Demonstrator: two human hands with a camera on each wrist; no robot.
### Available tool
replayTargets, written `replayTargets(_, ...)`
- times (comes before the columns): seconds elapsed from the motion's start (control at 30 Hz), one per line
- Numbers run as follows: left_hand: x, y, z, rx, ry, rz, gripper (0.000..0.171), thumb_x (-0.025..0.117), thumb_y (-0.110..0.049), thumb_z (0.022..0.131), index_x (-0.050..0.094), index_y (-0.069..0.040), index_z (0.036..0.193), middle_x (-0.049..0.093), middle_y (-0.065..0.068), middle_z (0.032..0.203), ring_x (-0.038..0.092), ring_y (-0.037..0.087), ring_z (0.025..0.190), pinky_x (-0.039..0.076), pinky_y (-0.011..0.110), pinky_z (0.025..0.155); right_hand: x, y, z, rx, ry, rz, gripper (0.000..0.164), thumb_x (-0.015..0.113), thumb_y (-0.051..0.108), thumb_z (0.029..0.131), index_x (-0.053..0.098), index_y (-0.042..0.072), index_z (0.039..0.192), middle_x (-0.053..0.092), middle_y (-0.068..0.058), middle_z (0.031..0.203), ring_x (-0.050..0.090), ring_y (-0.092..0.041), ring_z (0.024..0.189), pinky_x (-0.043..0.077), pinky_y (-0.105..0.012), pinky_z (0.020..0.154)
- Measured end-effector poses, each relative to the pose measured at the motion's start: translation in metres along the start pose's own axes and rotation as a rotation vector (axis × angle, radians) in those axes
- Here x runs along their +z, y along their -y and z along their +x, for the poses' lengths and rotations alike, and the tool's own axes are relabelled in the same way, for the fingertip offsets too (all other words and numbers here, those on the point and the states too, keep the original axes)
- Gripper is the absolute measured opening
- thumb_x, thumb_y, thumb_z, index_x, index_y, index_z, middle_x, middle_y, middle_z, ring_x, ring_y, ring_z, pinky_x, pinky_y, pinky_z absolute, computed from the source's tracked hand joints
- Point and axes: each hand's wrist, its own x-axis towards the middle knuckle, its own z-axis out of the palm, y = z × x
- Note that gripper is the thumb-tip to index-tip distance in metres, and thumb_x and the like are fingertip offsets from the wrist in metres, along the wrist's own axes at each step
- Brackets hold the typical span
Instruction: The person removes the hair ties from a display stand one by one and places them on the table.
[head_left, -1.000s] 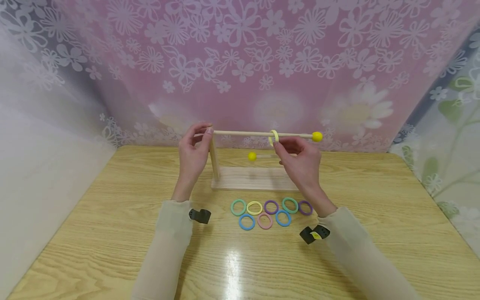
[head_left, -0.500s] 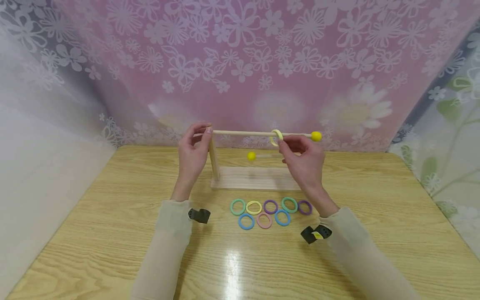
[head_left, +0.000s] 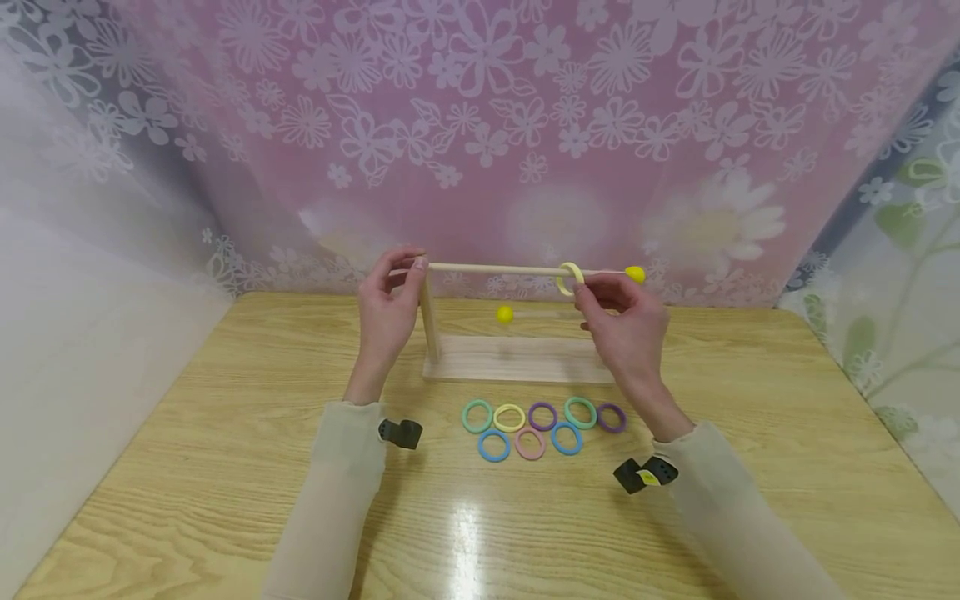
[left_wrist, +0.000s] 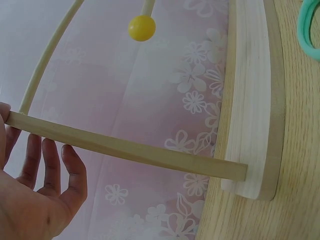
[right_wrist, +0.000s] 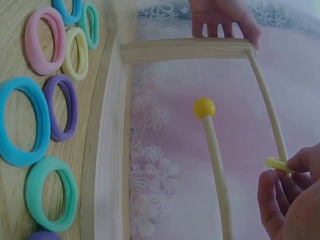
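A wooden rack with a flat base stands on the table. My left hand pinches the top of its upright post, where the upper rod begins. A pale yellow hair tie is around that rod, close to the yellow ball at the rod's right end. Thumb and fingers of my right hand pinch the hair tie from below right. The right hand hides part of the lower rod, whose yellow ball points left.
Several loose hair ties lie in two rows in front of the base, among them a pink one, a green one and a blue one. Behind the wooden table hangs a pink flowered curtain.
The right hand has drawn the yellow hair tie rightward along the upper rod toward its ball. My left hand stays on the post.
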Motion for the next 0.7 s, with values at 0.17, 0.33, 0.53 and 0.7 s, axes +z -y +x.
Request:
replayTargets(0.17, 0.001, 0.0, 0.0, -0.01, -0.005, -0.008, 0.027, 0.063, -0.022, 0.102, 0.069, -0.005, 0.122, 0.065, 0.012, 0.112, 0.064, 0.027, 0.101, 0.056, 0.024, 0.071, -0.005, -0.001, -0.001, 0.017, -0.003, -0.006, 0.018, 0.077, 0.014, 0.091, 0.075, 0.0, 0.103, 0.071, 0.018, 0.077, 0.071, -0.007, 0.072, 0.059, -0.022, 0.058)
replayTargets(0.33, 0.001, 0.0, 0.0, -0.025, -0.007, -0.01, 0.027, 0.063, -0.017, 0.103, 0.068, -0.003, 0.125, 0.065, 0.016, 0.115, 0.063, 0.035, 0.105, 0.055, 0.025, 0.072, -0.009, -0.001, 0.0, 0.035, -0.016, -0.008, 0.019, 0.077, 0.014, 0.091, 0.075, -0.001, 0.103, 0.071, 0.018, 0.076, 0.072, -0.006, 0.072, 0.06, -0.023, 0.059)
replayTargets(0.53, 0.002, -0.007, -0.001, -0.039, -0.007, 0.002, 0.028, 0.06, -0.012, 0.103, 0.065, 0.004, 0.125, 0.063, 0.02, 0.116, 0.062, 0.039, 0.106, 0.054, 0.027, 0.073, -0.013, 0.0, 0.0, 0.052, -0.037, -0.004, 0.02, 0.078, 0.013, 0.091, 0.075, -0.001, 0.103, 0.071, 0.018, 0.075, 0.072, -0.008, 0.072, 0.059, -0.021, 0.059)
replayTargets(0.7, 0.003, -0.028, -0.007, -0.04, -0.007, 0.004, 0.026, 0.059, -0.011, 0.103, 0.066, 0.004, 0.123, 0.063, 0.019, 0.113, 0.063, 0.037, 0.104, 0.055, 0.026, 0.075, -0.015, -0.001, 0.0, 0.053, -0.046, -0.004, 0.02, 0.078, 0.013, 0.09, 0.076, -0.001, 0.104, 0.071, 0.018, 0.075, 0.072, -0.008, 0.071, 0.06, -0.022, 0.059)
